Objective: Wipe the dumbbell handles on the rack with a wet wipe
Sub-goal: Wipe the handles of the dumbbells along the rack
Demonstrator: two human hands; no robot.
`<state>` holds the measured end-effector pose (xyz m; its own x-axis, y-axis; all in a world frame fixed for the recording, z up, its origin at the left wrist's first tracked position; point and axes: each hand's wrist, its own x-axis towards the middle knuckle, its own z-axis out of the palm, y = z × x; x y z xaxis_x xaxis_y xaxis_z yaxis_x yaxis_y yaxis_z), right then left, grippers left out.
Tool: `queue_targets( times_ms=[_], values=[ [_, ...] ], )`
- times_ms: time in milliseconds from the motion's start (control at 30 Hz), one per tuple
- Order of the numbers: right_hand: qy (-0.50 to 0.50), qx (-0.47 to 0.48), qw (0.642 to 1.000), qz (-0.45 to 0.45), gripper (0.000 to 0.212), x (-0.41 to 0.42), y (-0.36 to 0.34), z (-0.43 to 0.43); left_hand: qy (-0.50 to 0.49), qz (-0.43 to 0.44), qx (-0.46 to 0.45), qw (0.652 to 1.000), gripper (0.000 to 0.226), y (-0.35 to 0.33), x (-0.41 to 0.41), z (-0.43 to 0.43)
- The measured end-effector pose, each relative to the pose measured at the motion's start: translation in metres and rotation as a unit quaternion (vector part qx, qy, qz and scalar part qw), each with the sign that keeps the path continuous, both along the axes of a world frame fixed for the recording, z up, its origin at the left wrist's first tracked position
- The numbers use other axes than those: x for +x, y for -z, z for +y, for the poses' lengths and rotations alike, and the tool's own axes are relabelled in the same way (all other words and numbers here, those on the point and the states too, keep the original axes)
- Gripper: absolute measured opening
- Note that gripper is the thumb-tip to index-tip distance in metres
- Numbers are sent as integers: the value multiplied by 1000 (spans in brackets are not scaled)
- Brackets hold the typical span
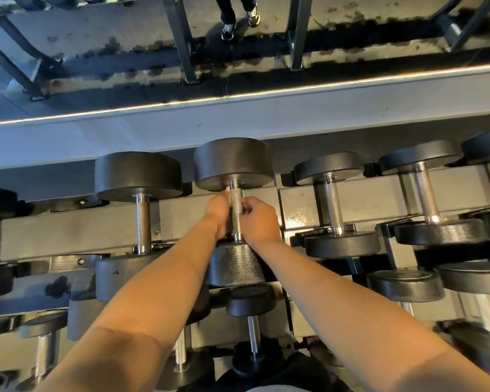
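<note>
Handle (236, 210) position, head view: the knurled steel handle belongs to the centre dumbbell (234, 165) on the top tier of the rack (300, 205). Its long axis runs from the near edge of the rack to the far edge, straight away from you, with one black head at each end. Your two hands meet on it from opposite sides.

Left hand (218, 213): this grip lies against the left side of the handle, fingers curled toward it. A small white scrap, judged to be the wet wipe (226, 189), shows just above the fingers, touching the far end of the handle below the far head. Most of the wipe is hidden, so you cannot tell how much of it wraps the steel.

Right hand (259, 219): this grip lies against the right side of the handle at mid-length, fingers curled in toward the steel. It appears to steady the bar.

Governing relation: both hands are equally near, and the handle runs between them along your line of reach. The wipe sits at the far end, so the next stroke should be judged as a pull along that axis toward the near head (235, 264). Neighbouring dumbbells to the left (143, 222) and right (333, 207) lie parallel on the same tier and are not touched.
</note>
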<state>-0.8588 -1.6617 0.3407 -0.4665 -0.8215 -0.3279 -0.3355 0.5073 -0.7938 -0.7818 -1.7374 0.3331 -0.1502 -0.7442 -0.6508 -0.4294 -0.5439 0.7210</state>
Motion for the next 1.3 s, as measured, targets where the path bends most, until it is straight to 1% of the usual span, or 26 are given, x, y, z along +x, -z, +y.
queue_targets(
  times_ms=[100, 167, 200, 267, 367, 433, 500, 633, 733, 833, 867, 933, 1033, 1133, 1200, 1300],
  values=[
    [20, -3, 1000, -8, 20, -2, 5, -3, 31, -13, 32, 999, 33, 3, 12, 0],
    [34, -1, 999, -17, 21, -2, 8, -4, 80, -25, 52, 995, 37, 6, 21, 1],
    [39, 0, 999, -20, 23, -2, 8, -4, 122, -40, 52, 990, 39, 6, 24, 3],
    [48, -1, 998, -27, 27, -2, 7, -4, 214, -103, 28, 971, 40, 6, 27, 5],
    [63, -7, 998, -30, 27, -3, 5, -3, 277, -166, 3, 946, 30, -3, 27, 10],
    [69, -9, 997, -34, 26, -3, 6, -3, 299, -202, -9, 933, 20, -8, 28, 13],
    [71, -3, 996, -46, 28, -3, 7, -3, 283, -210, -15, 936, 15, -13, 28, 18],
    [53, 4, 998, -44, 36, -2, 4, -3, 210, -235, -50, 948, 21, -17, 28, 28],
    [48, 3, 998, -51, 34, -2, 3, 2, 178, -253, -136, 941, 24, -22, 23, 35],
    [39, -10, 998, -38, 30, -3, 2, 6, 135, -237, -220, 936, 11, -34, 7, 37],
    [31, -13, 999, -31, 29, -4, 0, 7, 123, -233, -231, 937, 14, -35, 2, 36],
    [26, -17, 999, -23, 29, -7, 0, 6, 116, -228, -231, 939, 16, -33, -3, 35],
    [41, -24, 998, -41, 31, -7, 2, 8, 145, -246, -227, 931, 12, -31, 2, 42],
    [43, -19, 998, -35, 35, -5, 4, 11, 184, -283, -176, 925, 5, -30, 14, 45],
    [44, -18, 998, -39, 37, -5, 8, 10, 208, -295, -143, 922, 5, -29, 18, 43],
    [50, -21, 997, -52, 36, -5, 7, 4, 178, -281, -181, 925, 8, -27, 18, 42]
  ],
)
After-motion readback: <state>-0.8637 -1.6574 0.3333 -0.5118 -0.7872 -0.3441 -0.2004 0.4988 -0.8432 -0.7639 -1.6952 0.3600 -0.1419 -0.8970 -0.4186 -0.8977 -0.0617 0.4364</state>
